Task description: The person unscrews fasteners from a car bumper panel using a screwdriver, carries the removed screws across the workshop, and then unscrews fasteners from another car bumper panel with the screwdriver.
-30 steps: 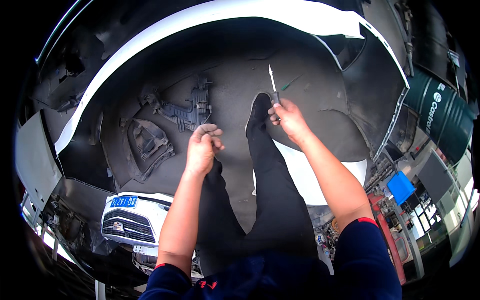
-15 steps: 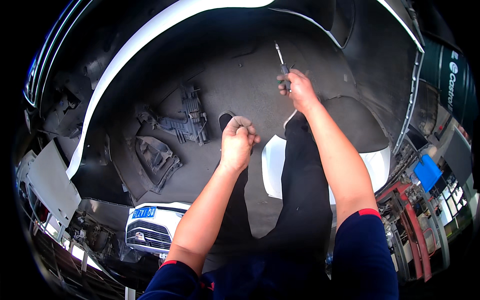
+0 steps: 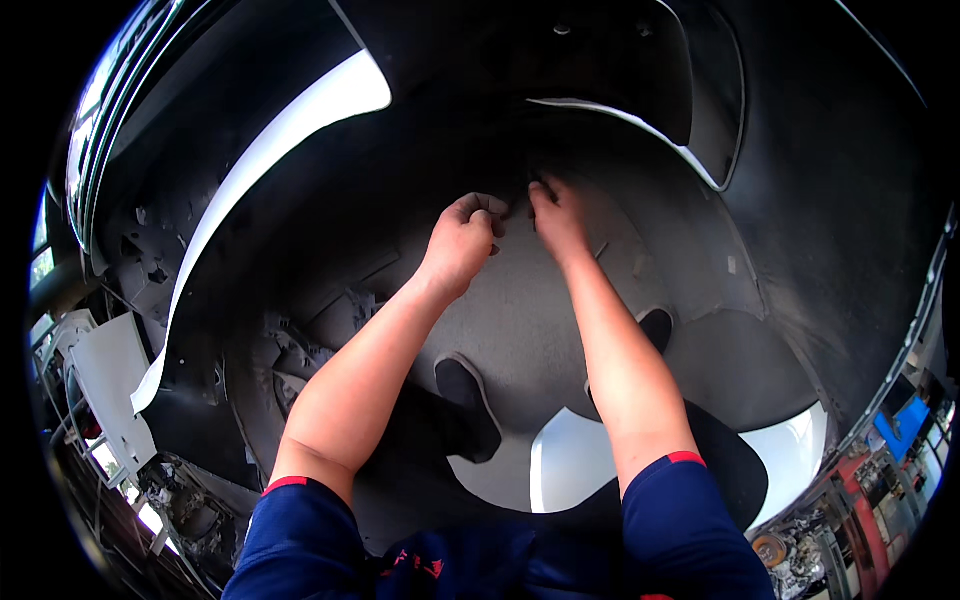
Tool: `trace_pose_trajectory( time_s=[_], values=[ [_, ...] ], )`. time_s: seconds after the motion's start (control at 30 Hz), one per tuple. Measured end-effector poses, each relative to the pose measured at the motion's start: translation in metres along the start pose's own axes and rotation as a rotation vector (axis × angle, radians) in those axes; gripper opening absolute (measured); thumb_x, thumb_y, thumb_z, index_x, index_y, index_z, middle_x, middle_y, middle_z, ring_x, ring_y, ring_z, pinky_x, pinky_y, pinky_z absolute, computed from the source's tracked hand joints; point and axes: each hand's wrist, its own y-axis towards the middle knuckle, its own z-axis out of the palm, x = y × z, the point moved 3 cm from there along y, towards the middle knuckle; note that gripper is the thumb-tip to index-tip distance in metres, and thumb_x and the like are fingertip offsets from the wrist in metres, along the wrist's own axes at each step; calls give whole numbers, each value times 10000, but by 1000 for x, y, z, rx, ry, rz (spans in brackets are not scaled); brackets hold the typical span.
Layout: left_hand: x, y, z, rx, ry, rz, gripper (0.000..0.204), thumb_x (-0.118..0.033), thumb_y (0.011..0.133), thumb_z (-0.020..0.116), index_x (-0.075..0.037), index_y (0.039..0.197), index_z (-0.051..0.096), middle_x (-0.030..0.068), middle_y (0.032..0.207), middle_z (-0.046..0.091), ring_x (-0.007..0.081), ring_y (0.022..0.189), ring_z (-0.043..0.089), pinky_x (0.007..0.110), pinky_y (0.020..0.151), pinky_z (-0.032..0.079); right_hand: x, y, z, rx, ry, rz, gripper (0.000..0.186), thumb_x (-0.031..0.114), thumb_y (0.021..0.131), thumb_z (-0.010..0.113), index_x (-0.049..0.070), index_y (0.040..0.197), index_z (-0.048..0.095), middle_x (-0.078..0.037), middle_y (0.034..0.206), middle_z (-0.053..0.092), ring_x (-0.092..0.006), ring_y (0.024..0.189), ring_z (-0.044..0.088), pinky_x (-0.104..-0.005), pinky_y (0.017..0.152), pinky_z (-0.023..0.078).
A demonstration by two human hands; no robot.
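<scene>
In the middle, my left hand (image 3: pixel 463 243) is raised with its fingers curled in and thumb pressed to them; anything small inside is hidden. Just to its right, my right hand (image 3: pixel 557 215) is closed and slightly blurred. A screwdriver shows plainly in it in the earlier frame; now only a dark bit shows by the fingertips, the rest lost against the black. Both hands are in front of a large black car body panel, seemingly a bumper cover, with a white painted edge strip (image 3: pixel 270 150) curving down the left. The hands are apart.
Dark plastic car parts (image 3: pixel 290 345) lie on the floor behind my left forearm. My black shoe (image 3: pixel 465 400) stands on the grey floor. White panel pieces (image 3: pixel 575 460) lie near my legs. A blue object (image 3: pixel 902 425) and red metal frame (image 3: pixel 862 520) are at the right.
My view has shifted and I stand nearer the panel. My right hand has come in beside my left, and the screwdriver's shaft no longer shows. The white car front at lower left is out of sight.
</scene>
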Motion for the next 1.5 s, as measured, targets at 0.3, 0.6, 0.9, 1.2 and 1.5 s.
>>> trace_pose_trajectory(
  time_s=[0.3,0.6,0.9,1.2,1.5],
  values=[
    [18,124,-20,-144,986,185,402,-263,949,520,46,1169,656,269,1009,709,353,949,702,412,842,535,-25,14,21,-19,-155,-40,405,281,958,586,-32,1207,647,-233,1067,716,-347,1026,691,-402,880,513],
    [32,155,-42,-287,965,451,324,-187,960,516,6,1180,653,250,1026,701,356,927,696,404,785,545,3,5,22,-3,-64,-168,444,291,964,567,-9,1287,621,-247,1209,674,-367,1169,636,-378,998,482],
    [17,126,-48,-333,676,251,362,-213,979,506,-39,1289,578,189,934,693,282,772,674,380,692,536,-27,17,17,-118,-60,-231,449,306,959,574,-18,1264,632,-252,1204,676,-378,1172,634,-385,997,481],
    [50,164,-82,-101,1299,488,311,-263,970,509,-10,1046,672,179,887,705,273,694,650,399,677,533,-16,13,36,-37,39,-131,391,267,961,571,5,1239,652,-238,1139,700,-349,1094,671,-373,948,496],
    [64,166,-100,-373,2686,1501,291,-191,959,553,-15,789,709,177,750,703,287,698,673,405,752,549,7,11,47,-41,-47,-158,413,277,960,565,5,1263,637,-252,1142,694,-373,1103,663,-387,956,495]
  ],
)
